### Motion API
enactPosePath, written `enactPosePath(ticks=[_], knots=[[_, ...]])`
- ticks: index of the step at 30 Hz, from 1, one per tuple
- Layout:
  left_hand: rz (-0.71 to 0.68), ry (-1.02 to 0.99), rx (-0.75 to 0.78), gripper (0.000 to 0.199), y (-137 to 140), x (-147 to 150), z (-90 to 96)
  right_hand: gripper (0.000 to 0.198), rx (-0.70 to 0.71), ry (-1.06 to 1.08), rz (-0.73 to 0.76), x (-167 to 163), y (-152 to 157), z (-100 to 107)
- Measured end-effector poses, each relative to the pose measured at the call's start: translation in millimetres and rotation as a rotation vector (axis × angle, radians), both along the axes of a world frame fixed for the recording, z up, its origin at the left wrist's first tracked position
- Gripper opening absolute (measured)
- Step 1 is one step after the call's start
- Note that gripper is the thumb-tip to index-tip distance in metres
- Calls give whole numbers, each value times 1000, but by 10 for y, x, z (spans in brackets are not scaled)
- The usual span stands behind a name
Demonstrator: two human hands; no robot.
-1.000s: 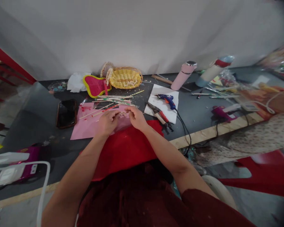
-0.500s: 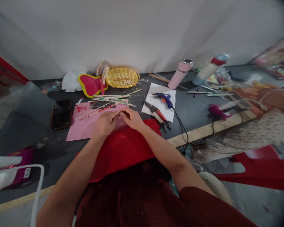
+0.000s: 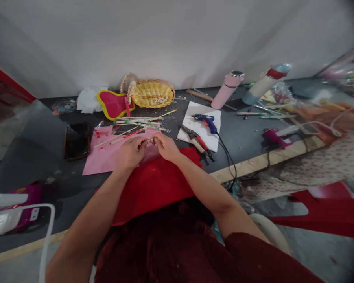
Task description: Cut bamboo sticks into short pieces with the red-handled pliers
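Observation:
My left hand [image 3: 131, 152] and my right hand [image 3: 167, 147] meet over the pink sheet [image 3: 98, 162], both closed in a pinch. Between the fingertips shows a small pale piece [image 3: 150, 140], too small to name. Below my wrists a red cloth [image 3: 156, 184] hangs over the table edge onto my lap. Just beyond the hands lie several thin wooden sticks [image 3: 141, 119], some in paper wrappers. To the right, a blue glue gun [image 3: 205, 121] and red-handled pliers [image 3: 197, 140] rest on a white sheet [image 3: 190, 113].
At the back stand a yellow wicker basket [image 3: 152, 94], a pink-and-yellow shaped piece [image 3: 113, 105], a pink flask [image 3: 227, 90] and a second bottle [image 3: 264, 85]. A phone [image 3: 77, 141] lies left. Purple power strips [image 3: 31, 202] sit at the left. Another person's arm [image 3: 349, 122] reaches in at right.
My fingertips have moved slightly apart, and more of the small pale piece shows between them. The view has shifted a little; the things on the table stay in place.

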State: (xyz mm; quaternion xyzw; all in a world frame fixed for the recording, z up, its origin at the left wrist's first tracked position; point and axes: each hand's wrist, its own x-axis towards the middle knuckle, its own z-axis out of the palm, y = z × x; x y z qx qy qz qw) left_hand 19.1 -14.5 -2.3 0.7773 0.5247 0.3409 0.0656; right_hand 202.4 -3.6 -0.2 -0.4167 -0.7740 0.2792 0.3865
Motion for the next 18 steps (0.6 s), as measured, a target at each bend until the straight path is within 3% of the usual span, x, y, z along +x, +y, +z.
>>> enactPosePath(ticks=[7, 18], knots=[[5, 4, 26, 18, 9, -15, -4, 22, 68, 38, -5, -16, 12, -28], [38, -9, -56, 16, -31, 1, 70, 13, 32, 86, -30, -26, 7, -20]])
